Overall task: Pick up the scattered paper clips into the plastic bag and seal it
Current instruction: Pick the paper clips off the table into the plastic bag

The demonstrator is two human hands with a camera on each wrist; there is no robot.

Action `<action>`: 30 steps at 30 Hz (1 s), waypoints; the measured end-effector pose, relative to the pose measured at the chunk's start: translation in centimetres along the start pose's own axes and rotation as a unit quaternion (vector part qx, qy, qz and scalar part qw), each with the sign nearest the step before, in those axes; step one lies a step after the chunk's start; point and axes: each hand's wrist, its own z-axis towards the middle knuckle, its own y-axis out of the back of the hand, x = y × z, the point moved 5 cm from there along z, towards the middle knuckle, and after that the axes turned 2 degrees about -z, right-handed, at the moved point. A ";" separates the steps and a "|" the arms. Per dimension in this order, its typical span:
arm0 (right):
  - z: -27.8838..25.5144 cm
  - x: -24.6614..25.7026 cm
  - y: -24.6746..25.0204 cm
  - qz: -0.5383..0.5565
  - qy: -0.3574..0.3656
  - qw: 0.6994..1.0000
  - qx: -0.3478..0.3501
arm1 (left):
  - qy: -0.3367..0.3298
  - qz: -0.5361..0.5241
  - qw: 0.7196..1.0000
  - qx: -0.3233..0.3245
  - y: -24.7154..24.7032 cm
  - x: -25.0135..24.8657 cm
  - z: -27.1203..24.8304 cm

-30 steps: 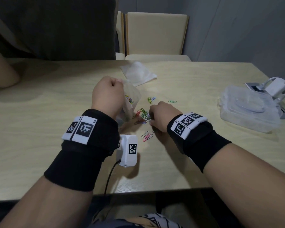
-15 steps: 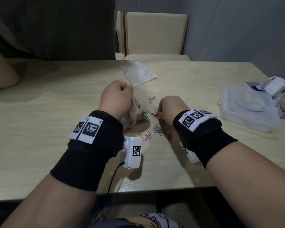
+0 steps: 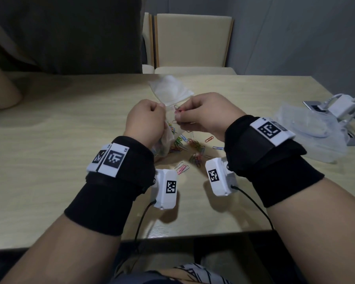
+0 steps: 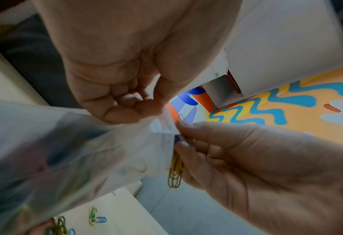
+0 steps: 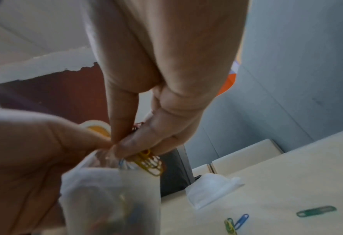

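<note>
Right hand (image 3: 201,113), raised from the table (image 3: 49,160) since earlier, is pinching several paper clips (image 4: 175,171) at the mouth of one plastic bag (image 4: 56,151), pinched by left hand (image 3: 146,121); loose clips (image 3: 195,144) are scattered below, uncounted.

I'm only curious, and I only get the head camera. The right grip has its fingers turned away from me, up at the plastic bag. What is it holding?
Observer: The right grip pinches a small bunch of clips. The right wrist view shows yellow paper clips sticking out below its fingertips, at the mouth of the plastic bag.
Visitor: Are they inside the bag yet?
Observer: Seemingly not. In the left wrist view they hang beside the bag's edge, not behind its cloudy film.
Visitor: How does the other one hold the bag?
Observer: The left grip has its fingers curled into the palm and pinches the bag's top edge.
</note>
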 end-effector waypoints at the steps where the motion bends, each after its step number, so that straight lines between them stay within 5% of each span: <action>1: 0.1 0.1 -0.5 -0.046 -0.003 0.999 0.006 | -0.001 -0.001 1.000 0.002 -0.1 0.0 -0.1; 7: 0.8 2.1 -2.4 -0.281 0.028 0.959 0.033 | 0.008 -0.006 1.000 -0.003 0.2 0.2 0.2; 15: -0.2 2.3 -0.7 -0.324 0.085 0.942 -0.023 | 0.020 -0.036 0.999 -0.005 0.7 0.6 0.4; 20: -0.4 -0.7 0.2 -0.375 -0.046 0.926 0.020 | 0.015 -0.029 0.999 -0.005 0.8 0.3 0.4; 23: -0.8 -1.5 -0.5 -0.312 -0.071 0.946 0.046 | 0.012 -0.031 0.999 -0.004 0.6 0.2 0.3; 26: -1.3 -0.4 -0.8 -0.266 -0.023 0.963 0.028 | 0.009 -0.032 0.999 -0.006 0.6 0.1 0.1; 30: -2.1 0.2 0.4 -0.288 -0.021 0.958 -0.001 | 0.021 -0.046 0.999 -0.007 0.7 0.3 0.3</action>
